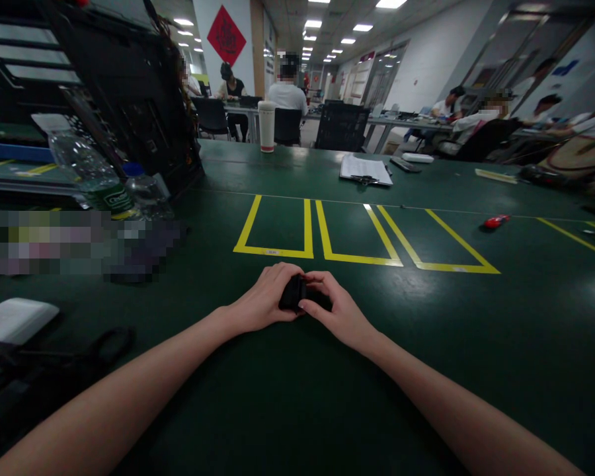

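Note:
Between my two hands is a small black box-like object [291, 295], its exact kind too dark to make out. My left hand [265, 297] wraps round its left side, fingers over the far edge and thumb along the near edge. From the right, my right hand [334, 307] grips the object's right edge between thumb and fingertips. Both hands are low over the green tabletop [287, 390], just in front of the yellow tape outlines [277, 252].
Plastic bottles [92, 165] and a black frame [143, 112] stand at the left, near a white device [17, 320] and dark cables. Farther back are a white cup [266, 125], a clipboard [365, 170] and a phone [405, 164]. A red tool [496, 221] lies right. People sit beyond.

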Available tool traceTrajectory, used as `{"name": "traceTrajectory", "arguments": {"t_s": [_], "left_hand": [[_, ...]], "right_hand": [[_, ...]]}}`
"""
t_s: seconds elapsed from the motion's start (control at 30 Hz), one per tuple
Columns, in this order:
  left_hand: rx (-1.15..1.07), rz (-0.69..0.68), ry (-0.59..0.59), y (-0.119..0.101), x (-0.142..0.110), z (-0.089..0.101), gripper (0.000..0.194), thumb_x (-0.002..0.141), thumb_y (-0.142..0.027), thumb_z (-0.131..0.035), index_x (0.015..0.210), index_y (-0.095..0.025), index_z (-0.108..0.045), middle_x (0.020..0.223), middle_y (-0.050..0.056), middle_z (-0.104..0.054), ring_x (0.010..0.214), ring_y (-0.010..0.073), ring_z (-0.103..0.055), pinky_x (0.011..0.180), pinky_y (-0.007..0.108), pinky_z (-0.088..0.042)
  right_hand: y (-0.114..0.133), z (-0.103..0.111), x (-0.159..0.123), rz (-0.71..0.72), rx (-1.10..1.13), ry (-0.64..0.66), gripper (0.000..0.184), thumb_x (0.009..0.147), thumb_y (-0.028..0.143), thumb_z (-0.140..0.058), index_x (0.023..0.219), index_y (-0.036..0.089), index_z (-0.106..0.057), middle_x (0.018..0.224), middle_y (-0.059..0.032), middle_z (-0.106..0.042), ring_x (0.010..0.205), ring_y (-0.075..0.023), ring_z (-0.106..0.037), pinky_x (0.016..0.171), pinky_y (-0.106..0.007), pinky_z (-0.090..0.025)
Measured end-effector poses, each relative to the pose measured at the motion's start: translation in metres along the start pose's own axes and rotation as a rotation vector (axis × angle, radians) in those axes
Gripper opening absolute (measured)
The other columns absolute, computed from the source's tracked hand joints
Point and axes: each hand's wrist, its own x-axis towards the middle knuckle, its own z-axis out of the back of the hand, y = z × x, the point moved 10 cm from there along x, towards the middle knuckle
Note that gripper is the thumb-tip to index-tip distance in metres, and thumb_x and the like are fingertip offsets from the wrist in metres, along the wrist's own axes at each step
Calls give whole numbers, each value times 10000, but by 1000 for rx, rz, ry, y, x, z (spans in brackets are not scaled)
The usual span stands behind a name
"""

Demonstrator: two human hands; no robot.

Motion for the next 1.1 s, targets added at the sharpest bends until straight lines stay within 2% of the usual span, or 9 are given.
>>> {"name": "traceTrajectory", "arguments": {"t_s": [0.23, 0.43, 0.57, 0.7, 0.87, 1.0, 1.1], "left_hand": [[18, -8, -2, 0, -2, -1, 501, 728, -210, -632, 1143, -230, -351, 1127, 66, -460, 1042, 241, -460, 877, 392, -376], [28, -18, -54, 3, -2, -2, 539, 704, -206, -654, 1142, -240, -342, 1124, 62, -459, 1043, 246, -457, 882, 403, -370], [2, 3, -32, 5, -2, -3, 521, 716, -217, -645, 1140, -246, -345, 1138, 65, -454, 1039, 253, -461, 869, 409, -380], [-4, 6, -6, 3, -2, -2, 510, 729, -224, -637, 1149, -243, -348, 1151, 66, -452, 1054, 252, -453, 879, 407, -379], [17, -7, -6, 2, -2, -1, 538, 714, -190, -645, 1159, -224, -344, 1146, 73, -452, 1056, 246, -448, 886, 398, -374], [21, -21, -38, 3, -2, -2, 531, 715, -213, -654, 1151, -217, -351, 1123, 70, -458, 1029, 237, -458, 874, 384, -380], [24, -23, -48, 4, -2, -2, 513, 723, -229, -653, 1140, -221, -355, 1108, 64, -460, 1015, 232, -463, 871, 381, -383]], "right_hand": [[2, -5, -2, 21, 11, 67, 299, 811, 208, -554, 1094, 245, -463, 1053, -34, -522, 972, -183, -546, 870, -395, -468], [14, 4, -4, 140, -128, -49, 238, 788, 209, -579, 1013, 257, -519, 1051, -45, -516, 992, -222, -518, 870, -434, -442], [7, 6, -1, 53, -93, -74, 260, 777, 224, -588, 1021, 236, -499, 1013, -45, -538, 962, -215, -536, 854, -425, -455], [-3, 0, 0, -46, -24, -9, 290, 801, 260, -564, 1074, 223, -474, 1049, -50, -542, 979, -202, -540, 862, -407, -460], [2, -5, -1, 14, 26, 43, 283, 798, 206, -568, 1060, 237, -465, 1028, -31, -538, 953, -180, -555, 850, -377, -474], [8, 1, -2, 78, -26, -29, 217, 798, 206, -567, 1002, 246, -508, 1026, -30, -524, 960, -192, -541, 857, -392, -466], [6, 4, -1, 51, -35, -71, 175, 806, 216, -556, 975, 237, -517, 1006, -33, -531, 948, -193, -546, 851, -395, -470]]}}
